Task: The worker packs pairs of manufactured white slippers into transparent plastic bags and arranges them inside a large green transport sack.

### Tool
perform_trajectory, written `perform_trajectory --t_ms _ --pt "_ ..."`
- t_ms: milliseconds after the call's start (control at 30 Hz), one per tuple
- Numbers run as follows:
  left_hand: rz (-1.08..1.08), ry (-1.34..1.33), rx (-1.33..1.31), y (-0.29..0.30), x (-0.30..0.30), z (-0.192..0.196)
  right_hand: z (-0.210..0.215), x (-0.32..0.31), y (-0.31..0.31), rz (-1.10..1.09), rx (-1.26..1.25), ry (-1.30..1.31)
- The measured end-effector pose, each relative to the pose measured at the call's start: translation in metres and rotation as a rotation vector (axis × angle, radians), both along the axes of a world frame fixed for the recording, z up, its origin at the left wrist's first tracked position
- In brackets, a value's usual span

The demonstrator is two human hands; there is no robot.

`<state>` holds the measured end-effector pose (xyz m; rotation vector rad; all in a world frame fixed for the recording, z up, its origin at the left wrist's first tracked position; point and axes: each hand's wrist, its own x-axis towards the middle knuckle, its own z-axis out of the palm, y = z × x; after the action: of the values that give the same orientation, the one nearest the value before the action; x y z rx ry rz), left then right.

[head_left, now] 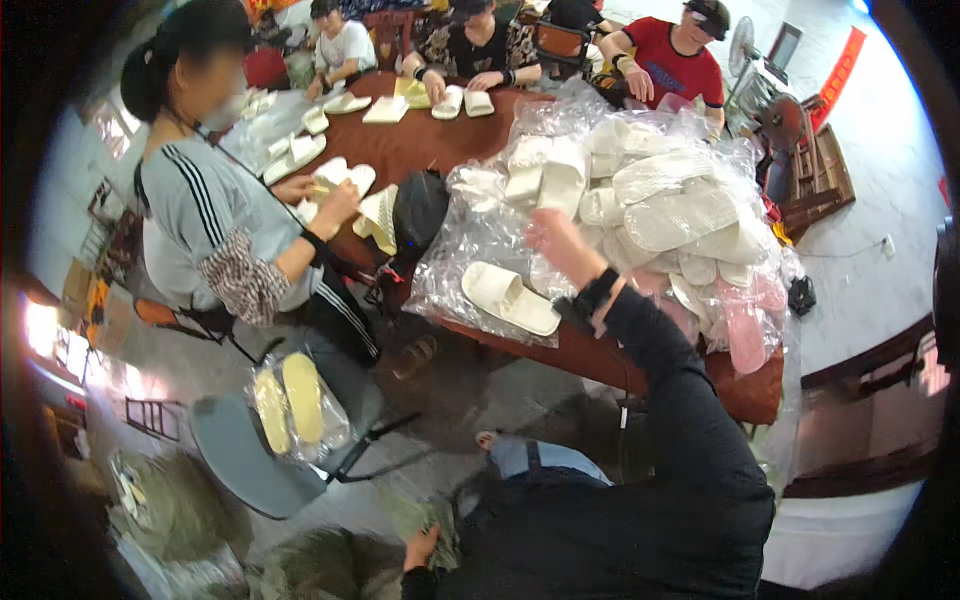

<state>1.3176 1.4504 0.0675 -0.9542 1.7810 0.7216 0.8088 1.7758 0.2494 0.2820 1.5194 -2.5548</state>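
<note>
My right hand (562, 243) reaches over the table beside a heap of white slippers (670, 195) lying on clear plastic. Its fingers are smeared by motion, so whether they touch a slipper is unclear. A single white slipper (508, 297) lies nearer the table's front edge, to the left of my wrist. Low down by my side, my left hand (422, 547) is closed on the edge of a green woven sack (425, 515).
A pink slipper (745, 335) lies at the table's right end. On a grey chair (235, 455) rest bagged yellow slippers (302, 395). More green sacks (180, 500) stand on the floor. A co-worker (220, 220) handles slippers at the left; others sit across the red-brown table (480, 140).
</note>
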Motion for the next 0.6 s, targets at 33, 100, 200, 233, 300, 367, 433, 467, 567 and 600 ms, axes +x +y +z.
perform_trajectory --t_ms 33,100,200,233,300,367,433,467,567,600 --pt "-0.007 0.153 0.004 0.003 -0.001 0.003 -0.001 0.032 -0.018 0.066 0.001 -0.008" --pt "0.029 0.440 0.022 0.008 -0.002 0.000 -0.004 0.080 -0.030 0.563 -0.065 -0.024" --pt "0.061 0.342 0.065 0.015 -0.021 0.015 -0.027 0.143 -0.061 1.079 0.276 -0.178" --pt "0.021 0.327 -0.030 0.015 -0.017 0.010 -0.047 0.165 -0.072 1.214 0.359 -0.178" --pt "0.055 0.250 0.037 0.016 -0.018 0.015 -0.109 0.205 -0.083 1.431 0.536 -0.015" --pt "0.093 0.394 -0.015 0.014 -0.018 0.027 -0.155 0.242 -0.107 1.856 0.842 0.346" --pt "0.116 0.424 -0.036 0.006 -0.008 0.032 -0.171 0.271 -0.134 2.142 0.742 0.219" --pt "0.126 0.462 -0.068 -0.001 0.001 0.038 -0.188 0.291 -0.154 2.231 0.729 0.222" --pt "0.297 0.554 -0.075 -0.028 0.042 0.048 -0.203 0.339 -0.199 2.244 0.694 0.538" --pt "0.379 0.529 -0.048 -0.040 0.056 0.052 -0.201 0.351 -0.216 2.116 0.652 0.798"
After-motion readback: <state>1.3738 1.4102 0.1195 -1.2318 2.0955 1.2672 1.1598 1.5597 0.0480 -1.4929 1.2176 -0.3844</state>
